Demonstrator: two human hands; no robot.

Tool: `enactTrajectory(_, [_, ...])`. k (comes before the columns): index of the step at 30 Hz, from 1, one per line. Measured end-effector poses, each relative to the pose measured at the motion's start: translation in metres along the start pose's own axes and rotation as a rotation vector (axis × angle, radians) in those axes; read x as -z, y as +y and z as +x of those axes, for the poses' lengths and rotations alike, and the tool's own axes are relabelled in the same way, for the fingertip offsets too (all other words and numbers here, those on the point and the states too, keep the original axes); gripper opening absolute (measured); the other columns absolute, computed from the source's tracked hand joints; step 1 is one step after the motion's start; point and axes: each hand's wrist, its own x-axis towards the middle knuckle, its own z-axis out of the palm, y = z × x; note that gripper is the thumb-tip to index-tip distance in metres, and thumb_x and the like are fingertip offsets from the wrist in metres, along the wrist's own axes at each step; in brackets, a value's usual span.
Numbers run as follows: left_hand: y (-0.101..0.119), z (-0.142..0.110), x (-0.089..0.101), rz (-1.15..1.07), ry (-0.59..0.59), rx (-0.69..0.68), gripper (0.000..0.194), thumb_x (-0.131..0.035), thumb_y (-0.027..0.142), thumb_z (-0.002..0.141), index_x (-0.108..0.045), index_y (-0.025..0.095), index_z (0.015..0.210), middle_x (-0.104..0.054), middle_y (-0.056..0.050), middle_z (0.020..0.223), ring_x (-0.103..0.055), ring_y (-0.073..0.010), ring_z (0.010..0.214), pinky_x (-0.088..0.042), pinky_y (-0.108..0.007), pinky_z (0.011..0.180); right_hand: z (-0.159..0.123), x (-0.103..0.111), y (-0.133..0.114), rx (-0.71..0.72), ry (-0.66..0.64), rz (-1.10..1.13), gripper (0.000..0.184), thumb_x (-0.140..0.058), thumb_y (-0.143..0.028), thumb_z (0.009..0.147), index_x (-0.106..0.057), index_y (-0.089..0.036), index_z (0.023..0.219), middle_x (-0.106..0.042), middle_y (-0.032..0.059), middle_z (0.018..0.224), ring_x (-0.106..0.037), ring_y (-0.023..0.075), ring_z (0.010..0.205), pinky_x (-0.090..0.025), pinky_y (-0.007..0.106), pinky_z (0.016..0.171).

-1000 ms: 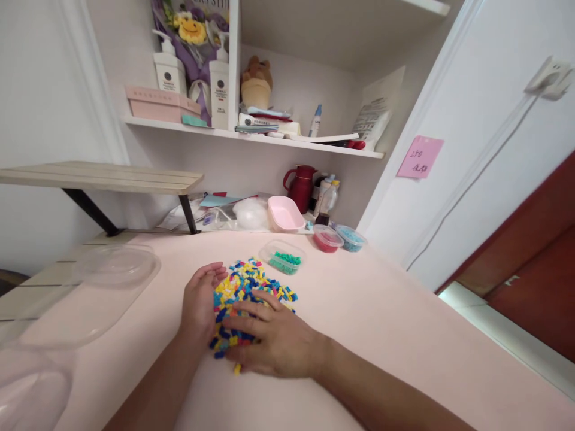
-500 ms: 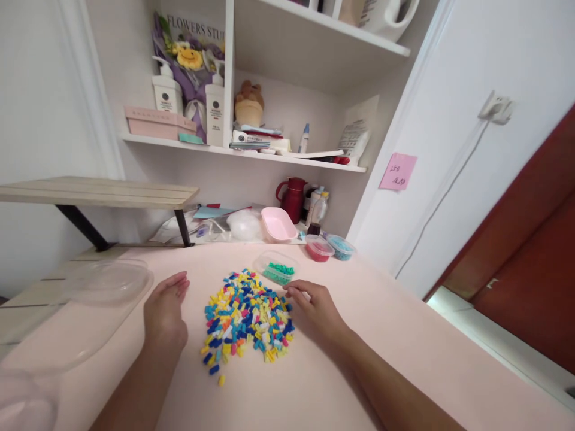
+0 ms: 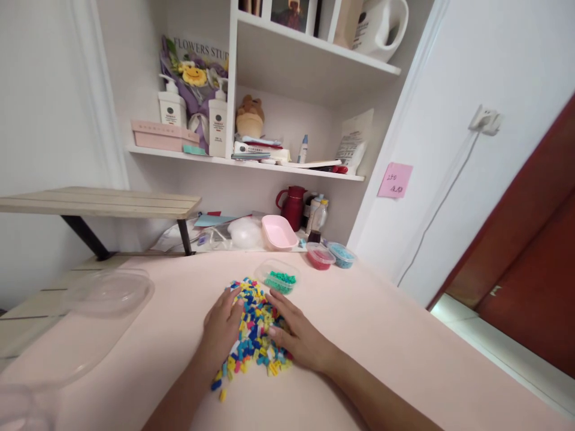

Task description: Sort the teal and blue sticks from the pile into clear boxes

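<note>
A pile of small building bricks (image 3: 255, 323) in blue, yellow, teal, white and pink lies on the pink tabletop (image 3: 372, 335). My left hand (image 3: 223, 320) rests against the pile's left side, fingers stretched forward and partly over the bricks. On the opposite side my right hand (image 3: 299, 329) reaches over the right edge of the pile, its fingers apart and touching bricks. Neither hand grips a brick that I can make out. Just beyond the pile stands a clear plastic container (image 3: 279, 279) with green bricks in it.
At the back right are a tub of red pieces (image 3: 320, 257) and a tub of blue pieces (image 3: 341, 255). A pink basin (image 3: 279, 232) and a red jug (image 3: 293, 206) stand behind. Clear plastic containers (image 3: 112, 290) lie left, near a wooden stand (image 3: 103, 202).
My left hand has moved right, from beside the pile onto its left edge. My right hand has moved left over the bricks, and the pile is narrower. The view has tilted up slightly.
</note>
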Motion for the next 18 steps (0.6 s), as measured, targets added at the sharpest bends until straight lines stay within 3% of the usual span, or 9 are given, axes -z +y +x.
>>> enactTrajectory(4, [0.010,-0.007,0.003,-0.209,-0.123,0.058,0.032,-0.064,0.042,0.080,-0.072,0.026,0.106,-0.068,-0.008,0.126,-0.056,-0.0249,0.126,-0.034,-0.043,0.115,-0.001,0.006,-0.015,0.180,0.001,-0.005,0.065,-0.047,-0.057,0.097,-0.036,-0.025,0.152,-0.027,0.0124,0.161,-0.025,0.0272,0.148,-0.027,0.049,0.118])
enactTrajectory(8, [0.015,0.004,0.017,-0.516,0.090,0.200,0.021,-0.056,0.030,0.085,-0.071,0.020,0.096,-0.070,-0.007,0.114,-0.065,-0.0184,0.109,-0.039,-0.037,0.112,-0.007,0.008,-0.046,0.445,-0.059,-0.209,0.043,-0.050,-0.051,0.098,-0.056,-0.033,0.136,-0.046,0.0025,0.152,-0.027,0.0243,0.147,-0.013,0.049,0.122])
enactTrajectory(10, [0.015,0.011,0.025,-0.600,0.195,0.291,0.017,-0.053,0.022,0.084,-0.069,0.017,0.087,-0.070,-0.008,0.102,-0.068,-0.0156,0.096,-0.044,-0.036,0.108,-0.011,0.005,-0.064,0.607,-0.146,-0.297,0.039,-0.049,-0.051,0.098,-0.057,-0.036,0.134,-0.047,-0.0043,0.151,-0.023,0.0220,0.149,-0.008,0.046,0.124])
enactTrajectory(13, [0.014,0.019,0.032,-0.631,0.247,0.362,0.017,-0.049,0.015,0.082,-0.066,0.016,0.079,-0.068,-0.008,0.088,-0.068,-0.0134,0.083,-0.051,-0.035,0.100,-0.015,-0.006,-0.080,0.821,-0.224,-0.382,0.038,-0.048,-0.051,0.099,-0.056,-0.039,0.134,-0.044,-0.0125,0.153,-0.014,0.0217,0.151,-0.003,0.046,0.125])
enactTrajectory(15, [0.013,0.020,0.033,-0.632,0.255,0.380,0.016,-0.050,0.013,0.079,-0.066,0.016,0.078,-0.067,-0.007,0.084,-0.068,-0.0130,0.079,-0.054,-0.034,0.095,-0.012,-0.012,-0.080,0.837,-0.240,-0.410,0.040,-0.049,-0.052,0.099,-0.054,-0.039,0.137,-0.045,-0.0129,0.152,-0.014,0.0219,0.151,-0.005,0.047,0.125])
enactTrajectory(18, [0.013,0.017,0.029,-0.607,0.238,0.385,0.015,-0.053,0.012,0.077,-0.066,0.016,0.079,-0.068,-0.007,0.081,-0.068,-0.0136,0.077,-0.056,-0.033,0.092,-0.002,-0.010,-0.067,0.700,-0.227,-0.428,0.051,-0.047,-0.059,0.097,-0.049,-0.035,0.142,-0.047,-0.0065,0.152,-0.017,0.0244,0.151,-0.008,0.049,0.124])
